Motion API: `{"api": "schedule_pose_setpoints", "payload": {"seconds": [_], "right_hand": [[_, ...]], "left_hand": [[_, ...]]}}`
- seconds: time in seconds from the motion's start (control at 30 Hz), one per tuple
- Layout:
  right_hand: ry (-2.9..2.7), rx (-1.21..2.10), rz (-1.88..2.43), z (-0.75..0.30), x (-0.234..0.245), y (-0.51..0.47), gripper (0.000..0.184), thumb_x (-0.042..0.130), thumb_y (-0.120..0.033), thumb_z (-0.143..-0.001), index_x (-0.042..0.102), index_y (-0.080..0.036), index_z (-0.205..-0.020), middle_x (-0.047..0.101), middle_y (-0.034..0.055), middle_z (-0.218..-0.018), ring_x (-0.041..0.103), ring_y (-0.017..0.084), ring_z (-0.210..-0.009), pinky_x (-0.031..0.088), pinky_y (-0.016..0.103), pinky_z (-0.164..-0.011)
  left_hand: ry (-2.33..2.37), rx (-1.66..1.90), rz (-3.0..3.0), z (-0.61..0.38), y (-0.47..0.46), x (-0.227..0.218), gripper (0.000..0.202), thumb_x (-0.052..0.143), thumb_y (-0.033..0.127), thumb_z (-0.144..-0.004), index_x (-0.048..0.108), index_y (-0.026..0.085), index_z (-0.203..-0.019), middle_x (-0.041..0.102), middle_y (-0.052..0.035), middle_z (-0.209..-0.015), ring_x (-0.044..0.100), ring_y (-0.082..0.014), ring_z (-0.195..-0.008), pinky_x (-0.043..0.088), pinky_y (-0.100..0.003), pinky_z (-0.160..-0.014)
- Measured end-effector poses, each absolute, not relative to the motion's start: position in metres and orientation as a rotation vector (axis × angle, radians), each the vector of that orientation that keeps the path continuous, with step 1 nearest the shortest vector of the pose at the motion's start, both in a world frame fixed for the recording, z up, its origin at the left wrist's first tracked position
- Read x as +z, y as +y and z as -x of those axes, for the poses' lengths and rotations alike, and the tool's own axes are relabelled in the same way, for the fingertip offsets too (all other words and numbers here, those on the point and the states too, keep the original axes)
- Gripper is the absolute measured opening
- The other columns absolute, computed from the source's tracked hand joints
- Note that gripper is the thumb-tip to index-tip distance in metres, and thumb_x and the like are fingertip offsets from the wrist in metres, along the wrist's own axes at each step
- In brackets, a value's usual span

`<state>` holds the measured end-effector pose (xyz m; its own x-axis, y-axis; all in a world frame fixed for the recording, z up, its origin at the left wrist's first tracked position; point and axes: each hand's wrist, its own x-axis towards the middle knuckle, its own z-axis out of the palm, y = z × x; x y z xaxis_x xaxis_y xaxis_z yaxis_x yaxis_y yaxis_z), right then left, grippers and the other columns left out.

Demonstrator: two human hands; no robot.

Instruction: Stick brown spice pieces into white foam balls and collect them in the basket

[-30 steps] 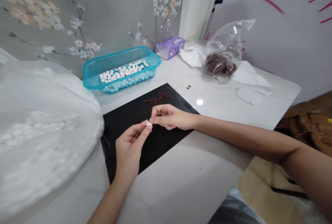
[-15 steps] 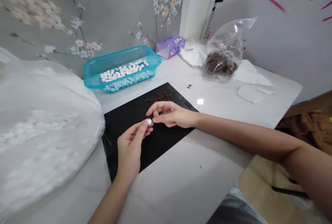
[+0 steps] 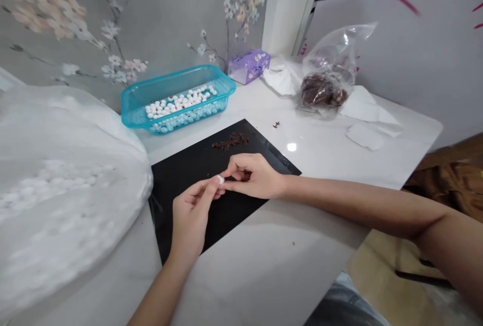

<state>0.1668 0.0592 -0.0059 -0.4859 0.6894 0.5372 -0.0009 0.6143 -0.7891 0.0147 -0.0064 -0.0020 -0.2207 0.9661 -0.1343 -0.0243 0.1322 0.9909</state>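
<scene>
Between the thumb and fingers of my left hand [image 3: 194, 210] is a small white ball [image 3: 221, 179], held over the black mat [image 3: 234, 220]. My right hand [image 3: 252, 175] is closed in a pinch, with thumb and index fingertips on the right side of the same ball. The fingers cover much of the ball, and whether a small brown piece is on it I cannot make out. Behind the hands, a small pile of dark brown pieces [image 3: 231, 141] lies on the far part of the mat.
A blue basket [image 3: 178, 75] holds many white balls. At left bulges a translucent white bag [image 3: 75, 130] of more balls. Beyond the mat stand a purple tissue pack [image 3: 249, 66] and a clear bag of brown pieces [image 3: 324, 89]. One brown piece [image 3: 276, 125] lies on the white table [image 3: 256, 265].
My right hand's fingers have closed from a loose curl into a pinch on the white ball. My left hand has shifted slightly right with the ball.
</scene>
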Motion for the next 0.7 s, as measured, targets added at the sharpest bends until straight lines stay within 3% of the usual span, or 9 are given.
{"api": "schedule_pose_setpoints", "payload": {"seconds": [0.27,0.4,0.5,0.7], "right_hand": [[-1.926,0.804,0.556,-0.1661,-0.0067,0.0573,0.018,0.063,-0.025,-0.077,0.054,-0.014,-0.065,0.039,-0.0064,-0.055,0.034,0.003,-0.046,0.030,0.017,-0.043],[-1.956,0.805,0.567,-0.1670,-0.0041,0.0585,0.011,0.064,-0.023,-0.076,0.058,-0.014,-0.075,0.041,-0.0060,-0.059,0.033,0.003,-0.047,0.031,0.016,-0.043],[-1.953,0.806,0.600,-0.1676,-0.0027,0.0593,0.017,0.065,-0.025,-0.075,0.058,-0.014,-0.085,0.045,-0.0049,-0.066,0.033,0.002,-0.046,0.033,0.016,-0.044],[-1.974,0.790,0.626,-0.1688,-0.0031,0.0598,0.016,0.065,-0.028,-0.075,0.057,-0.015,-0.081,0.045,-0.0045,-0.066,0.034,0.003,-0.047,0.034,0.018,-0.046]], "left_hand": [[1.407,1.246,-0.995,-0.0154,-0.0058,-0.0001,0.017,0.069,0.036,-0.072,0.072,0.021,-0.080,0.070,0.0006,-0.079,0.060,-0.0091,-0.074,0.048,-0.018,-0.070],[1.380,1.272,-0.984,-0.0167,-0.0056,0.0006,0.016,0.068,0.035,-0.073,0.072,0.022,-0.080,0.069,0.0012,-0.078,0.060,-0.0088,-0.074,0.048,-0.018,-0.070],[1.366,1.288,-0.961,-0.0171,-0.0057,0.0008,0.016,0.067,0.036,-0.074,0.071,0.021,-0.077,0.067,0.0015,-0.076,0.059,-0.0086,-0.073,0.048,-0.018,-0.070],[1.358,1.295,-0.937,-0.0172,-0.0054,0.0010,0.016,0.067,0.036,-0.073,0.071,0.020,-0.077,0.067,0.0013,-0.075,0.059,-0.0085,-0.072,0.048,-0.018,-0.069]]}}
